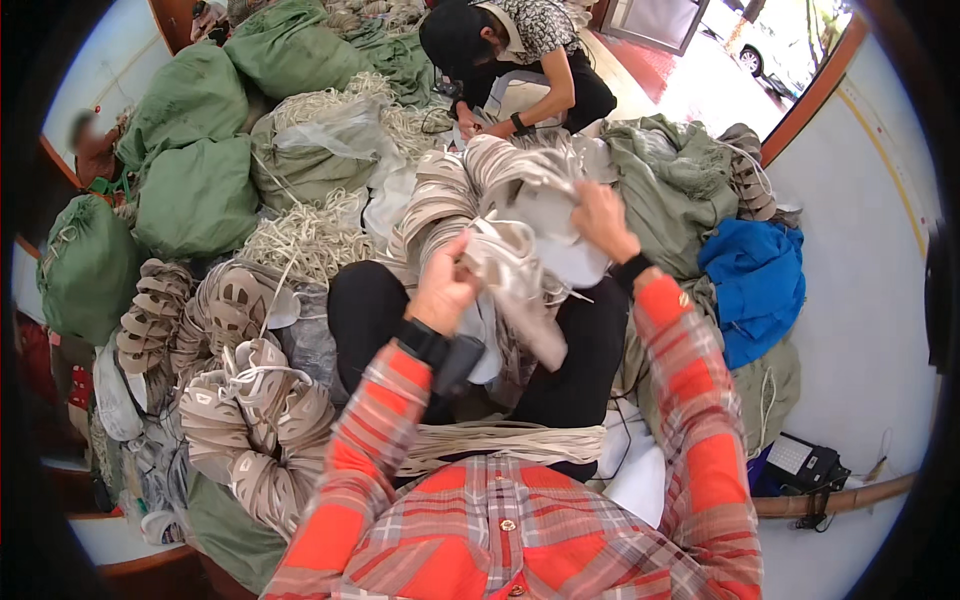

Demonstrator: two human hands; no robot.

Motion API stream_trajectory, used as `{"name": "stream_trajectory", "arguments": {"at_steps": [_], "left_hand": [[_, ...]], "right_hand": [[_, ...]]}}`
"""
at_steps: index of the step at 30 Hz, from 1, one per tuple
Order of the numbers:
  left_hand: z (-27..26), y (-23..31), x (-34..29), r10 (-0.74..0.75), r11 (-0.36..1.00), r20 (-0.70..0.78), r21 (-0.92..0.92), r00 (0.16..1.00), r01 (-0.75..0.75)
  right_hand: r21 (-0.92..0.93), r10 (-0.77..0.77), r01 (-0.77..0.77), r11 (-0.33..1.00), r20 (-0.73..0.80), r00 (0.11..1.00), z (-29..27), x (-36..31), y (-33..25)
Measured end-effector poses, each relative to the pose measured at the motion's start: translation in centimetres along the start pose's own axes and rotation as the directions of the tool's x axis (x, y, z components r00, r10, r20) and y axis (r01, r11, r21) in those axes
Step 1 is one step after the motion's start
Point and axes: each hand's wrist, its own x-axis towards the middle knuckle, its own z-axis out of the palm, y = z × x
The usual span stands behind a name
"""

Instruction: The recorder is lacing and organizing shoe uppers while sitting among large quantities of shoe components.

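Note:
My left hand (445, 287) is closed on the edge of a beige and white shoe upper (503, 250), held over my lap and partly smeared by motion. Opposite it, to the right, my right hand (605, 222) is raised with its fingers pinched around a pale shoelace (545, 178); the exact grip is blurred. Just beyond my hands lie bundles of nested beige shoe uppers (438, 190). A thick hank of cream laces (505, 443) stretches across my lap, close to my waist.
More bundled uppers (255, 420) sit at my left. Loose laces (310, 235) are heaped beyond them, near stuffed green sacks (195, 195). A co-worker (530, 65) bends over work ahead. Blue cloth (755, 280) and a black device (800, 462) lie at the right.

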Motion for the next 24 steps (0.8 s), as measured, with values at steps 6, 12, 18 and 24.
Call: {"name": "stream_trajectory", "arguments": {"at_steps": [6, 12, 18, 24], "left_hand": [[2.3, -8.2, 4.9, 0.314, 0.933, 0.278, 0.084, 0.908, -0.349], [-1.4, -11.3, 2.8, 0.079, 0.323, 0.41, 0.852, 0.909, -0.412], [-7.5, 10.6, 2.7, 0.724, 0.352, 0.0, 0.859, 0.689, -0.37], [-14.4, 15.9, 14.5, 0.487, -0.319, 0.225, 0.945, 0.844, -0.068]], "right_hand": [[0.177, 0.1, -0.147, 0.973, 0.251, 0.963, -2.3, -7.0, -1.3], [0.061, 0.287, -0.305, 0.95, 0.208, 0.935, -4.0, -8.8, 0.0], [0.589, 0.267, -0.766, 0.258, 0.719, 0.642, 7.4, -7.6, -12.9], [0.647, 0.417, -0.626, 0.435, 0.472, 0.777, 19.8, -5.3, -17.5]]}}
